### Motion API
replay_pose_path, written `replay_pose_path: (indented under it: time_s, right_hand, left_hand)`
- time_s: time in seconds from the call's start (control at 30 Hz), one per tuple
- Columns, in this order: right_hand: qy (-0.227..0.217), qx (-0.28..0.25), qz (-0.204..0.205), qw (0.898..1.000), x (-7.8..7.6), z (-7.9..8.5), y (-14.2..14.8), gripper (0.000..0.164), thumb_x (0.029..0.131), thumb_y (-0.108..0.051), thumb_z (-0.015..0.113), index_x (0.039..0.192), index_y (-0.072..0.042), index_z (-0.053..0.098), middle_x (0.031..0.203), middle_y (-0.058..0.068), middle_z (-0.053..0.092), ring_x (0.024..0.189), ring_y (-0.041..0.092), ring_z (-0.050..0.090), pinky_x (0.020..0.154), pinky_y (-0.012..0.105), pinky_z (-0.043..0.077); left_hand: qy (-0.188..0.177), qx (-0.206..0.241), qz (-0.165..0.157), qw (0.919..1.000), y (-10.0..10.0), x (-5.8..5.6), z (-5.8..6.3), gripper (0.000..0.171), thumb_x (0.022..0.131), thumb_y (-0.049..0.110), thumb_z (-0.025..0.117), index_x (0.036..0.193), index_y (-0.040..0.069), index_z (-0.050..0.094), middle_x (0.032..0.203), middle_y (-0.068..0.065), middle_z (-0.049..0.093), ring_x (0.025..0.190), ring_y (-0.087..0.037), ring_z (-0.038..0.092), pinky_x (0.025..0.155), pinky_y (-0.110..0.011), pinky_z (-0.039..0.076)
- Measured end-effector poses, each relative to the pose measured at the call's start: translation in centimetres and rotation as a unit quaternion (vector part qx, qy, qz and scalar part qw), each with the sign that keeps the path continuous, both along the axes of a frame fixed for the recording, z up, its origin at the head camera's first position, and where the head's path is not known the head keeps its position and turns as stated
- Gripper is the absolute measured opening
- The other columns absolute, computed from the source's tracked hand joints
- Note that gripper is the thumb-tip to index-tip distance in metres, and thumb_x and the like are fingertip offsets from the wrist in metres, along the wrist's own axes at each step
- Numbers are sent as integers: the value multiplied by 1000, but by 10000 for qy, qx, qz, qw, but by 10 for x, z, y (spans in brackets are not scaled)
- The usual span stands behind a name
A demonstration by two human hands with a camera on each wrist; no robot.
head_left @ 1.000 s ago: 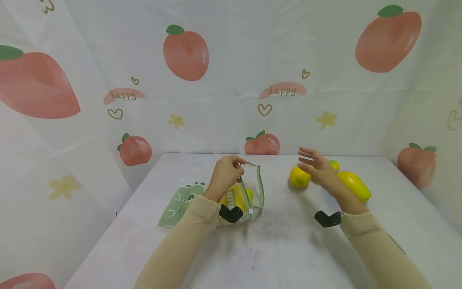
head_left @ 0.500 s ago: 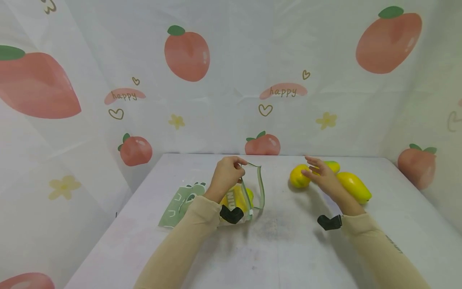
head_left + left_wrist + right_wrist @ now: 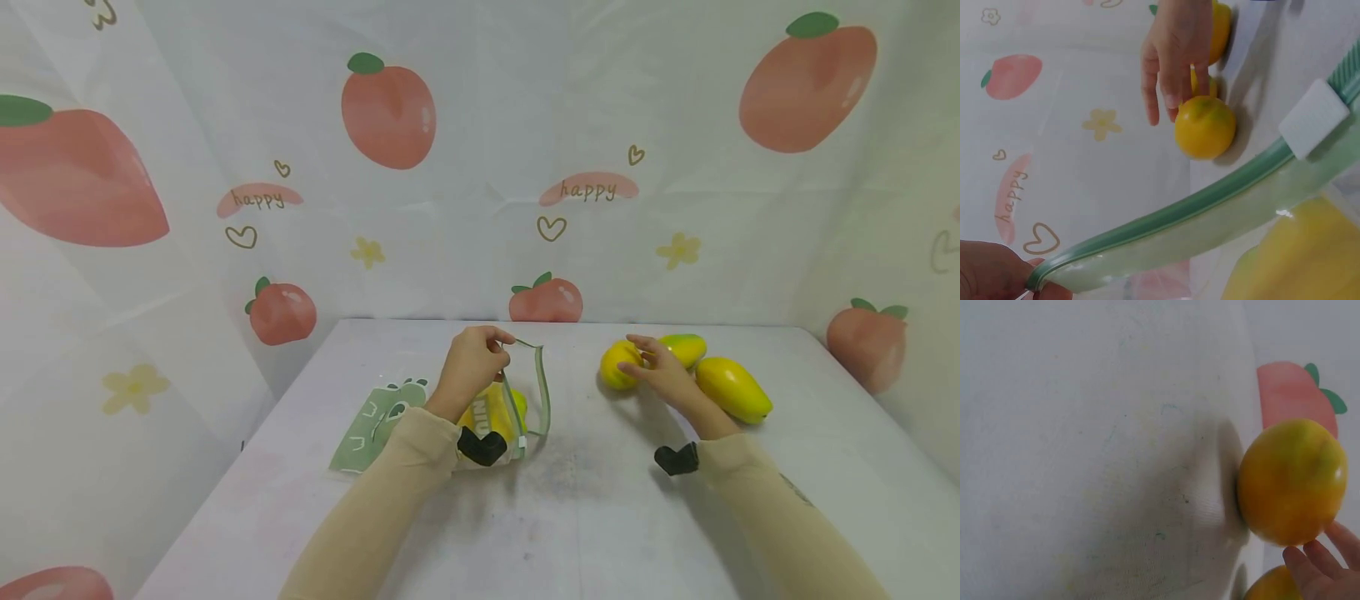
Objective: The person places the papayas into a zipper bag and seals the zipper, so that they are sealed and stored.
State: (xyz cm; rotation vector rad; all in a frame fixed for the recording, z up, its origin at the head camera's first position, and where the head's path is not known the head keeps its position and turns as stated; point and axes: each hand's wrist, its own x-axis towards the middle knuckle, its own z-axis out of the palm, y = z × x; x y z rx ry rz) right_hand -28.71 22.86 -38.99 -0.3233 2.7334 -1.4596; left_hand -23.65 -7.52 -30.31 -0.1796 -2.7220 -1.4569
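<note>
In the head view my left hand (image 3: 471, 367) pinches the top edge of a clear zip bag (image 3: 543, 387) with a green rim, holding its mouth apart. A yellow fruit (image 3: 519, 407) shows inside the bag. The left wrist view shows the bag's white slider (image 3: 1314, 119) on the green zip strip. My right hand (image 3: 663, 375) is at a round yellow fruit (image 3: 617, 367), its fingers loosely bent beside and over it. In the right wrist view the fingertips (image 3: 1294, 555) meet the fruit's lower edge; whether they press on it I cannot tell.
Behind the right hand lies a yellow-green oblong fruit (image 3: 688, 348). A longer yellow fruit (image 3: 733, 390) lies right of it. A green cartoon-faced part of a bag (image 3: 367, 433) lies flat at left. A fruit-printed cloth (image 3: 465, 225) hangs behind the white table (image 3: 570, 517).
My right hand has come down and slightly left onto the round yellow fruit, which has shifted a little to the left. The left hand keeps its pinch on the zip bag.
</note>
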Motion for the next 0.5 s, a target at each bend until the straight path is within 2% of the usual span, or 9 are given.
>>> replay_pose_path:
  time_s: [0.2,0.5]
  right_hand:
    - [-83,280,59,9996,-9,-3,-5,69,95,-30,60,148,1,29,151,32,25,136,55,24,111,64,24]
    - [-310,719,5,9969,-23,-10,-15,73,95,-32,60,149,2,25,151,32,25,136,49,29,113,62,24]
  left_hand:
    - [-15,-25,21,10000,0,1,1,25,87,0,56,106,8,72,75,-5,54,56,-16,60,60,-26,57]
    - [-21,-78,46,10000,0,-1,2,26,86,-1,57,106,8,72,75,-4,54,55,-15,60,58,-25,56]
